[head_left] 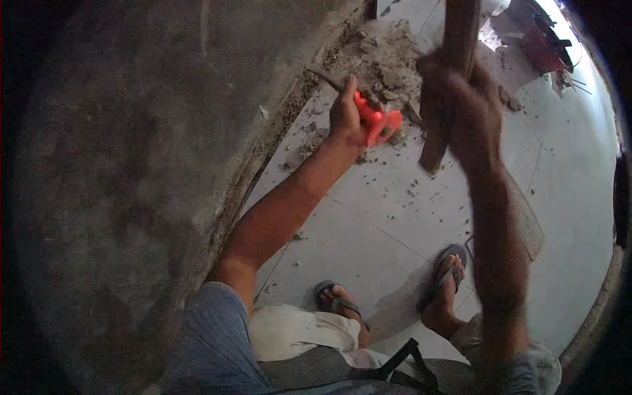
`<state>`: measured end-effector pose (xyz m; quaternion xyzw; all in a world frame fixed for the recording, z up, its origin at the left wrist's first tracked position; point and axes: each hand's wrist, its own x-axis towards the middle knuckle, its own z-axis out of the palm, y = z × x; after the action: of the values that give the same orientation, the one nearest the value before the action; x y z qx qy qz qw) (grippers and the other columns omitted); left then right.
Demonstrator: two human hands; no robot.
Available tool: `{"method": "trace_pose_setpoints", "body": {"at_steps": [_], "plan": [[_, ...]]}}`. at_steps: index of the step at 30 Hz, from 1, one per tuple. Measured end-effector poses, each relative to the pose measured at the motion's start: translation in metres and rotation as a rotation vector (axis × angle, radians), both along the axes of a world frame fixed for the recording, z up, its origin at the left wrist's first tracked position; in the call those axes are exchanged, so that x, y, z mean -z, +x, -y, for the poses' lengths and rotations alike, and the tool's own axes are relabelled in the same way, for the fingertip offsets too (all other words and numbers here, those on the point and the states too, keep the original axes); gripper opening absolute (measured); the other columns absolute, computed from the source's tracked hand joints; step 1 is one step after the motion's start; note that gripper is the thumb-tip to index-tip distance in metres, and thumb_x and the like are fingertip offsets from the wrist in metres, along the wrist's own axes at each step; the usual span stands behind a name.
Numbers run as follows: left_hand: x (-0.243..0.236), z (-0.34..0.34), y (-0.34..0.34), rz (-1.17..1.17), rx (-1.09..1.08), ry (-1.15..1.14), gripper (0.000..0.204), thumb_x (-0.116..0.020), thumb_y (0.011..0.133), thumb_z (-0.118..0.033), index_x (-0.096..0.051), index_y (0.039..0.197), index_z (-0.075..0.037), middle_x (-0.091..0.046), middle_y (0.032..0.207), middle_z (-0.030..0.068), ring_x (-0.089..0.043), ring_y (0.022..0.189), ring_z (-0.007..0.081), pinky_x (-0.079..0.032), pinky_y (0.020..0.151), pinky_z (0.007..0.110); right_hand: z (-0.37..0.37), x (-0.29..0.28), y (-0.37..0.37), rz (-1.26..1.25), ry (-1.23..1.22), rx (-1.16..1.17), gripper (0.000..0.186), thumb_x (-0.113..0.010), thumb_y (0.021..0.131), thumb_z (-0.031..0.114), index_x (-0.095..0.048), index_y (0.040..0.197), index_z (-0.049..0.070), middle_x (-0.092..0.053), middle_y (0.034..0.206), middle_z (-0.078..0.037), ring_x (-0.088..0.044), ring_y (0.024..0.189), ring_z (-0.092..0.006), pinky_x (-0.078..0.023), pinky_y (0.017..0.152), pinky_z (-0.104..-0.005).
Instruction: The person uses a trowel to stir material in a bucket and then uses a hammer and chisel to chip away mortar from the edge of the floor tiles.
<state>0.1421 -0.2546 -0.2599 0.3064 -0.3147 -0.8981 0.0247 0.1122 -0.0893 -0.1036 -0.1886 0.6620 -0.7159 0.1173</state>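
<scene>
Gripping the orange-guarded chisel (372, 116) in my left hand (347, 117), its blade (325, 77) toward the wall (145, 131), the guard (395, 118) apparently shielding me, I clench a wooden handle (462, 29) in my right hand (469, 105), held apart, probably for clearance

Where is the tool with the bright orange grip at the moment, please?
The orange-gripped tool is in the head view's upper middle, held in the left hand, pointing left toward the grey wall, with rubble beside it.

Likely a building site: rubble (392, 56) on floor tiles (368, 217), orange-guarded chisel (377, 124), bare wall (145, 151)
</scene>
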Motion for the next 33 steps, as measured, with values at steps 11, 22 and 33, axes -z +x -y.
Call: {"method": "trace_pose_setpoints", "body": {"at_steps": [11,22,33], "plan": [[0.019,0.003,-0.049,-0.046,-0.195,0.035,0.037,-0.050,0.097,-0.047,-0.044,0.090,-0.011,-0.055,0.068,0.0069,-0.058,0.057,0.0235,-0.050,0.050,0.043,-0.054,0.106,0.126,0.667,-0.213,0.408,0.025,-0.063,0.094,0.028,-0.054,0.085,0.006,-0.048,0.060,0.001,-0.045,0.044,-0.0103,-0.041,0.041,-0.0291],[0.002,0.007,-0.095,-0.182,-0.237,0.192,0.030,-0.037,0.096,-0.037,-0.049,0.089,-0.010,-0.057,0.079,0.0049,-0.056,0.065,0.0232,-0.050,0.067,0.048,-0.147,0.033,0.040,-0.161,-0.574,0.645,0.030,-0.054,0.095,0.035,-0.051,0.078,0.010,-0.053,0.072,-0.004,-0.052,0.067,-0.0184,-0.048,0.069,-0.0361],[-0.015,0.011,-0.079,-0.047,-0.310,0.115,0.026,-0.038,0.095,-0.033,-0.044,0.089,-0.009,-0.053,0.084,0.0073,-0.057,0.075,0.0242,-0.049,0.070,0.049,-0.087,0.097,0.108,0.451,-0.349,0.334,0.017,-0.059,0.094,0.025,-0.055,0.097,0.009,-0.051,0.069,-0.002,-0.051,0.055,-0.0136,-0.045,0.050,-0.0298]]}}
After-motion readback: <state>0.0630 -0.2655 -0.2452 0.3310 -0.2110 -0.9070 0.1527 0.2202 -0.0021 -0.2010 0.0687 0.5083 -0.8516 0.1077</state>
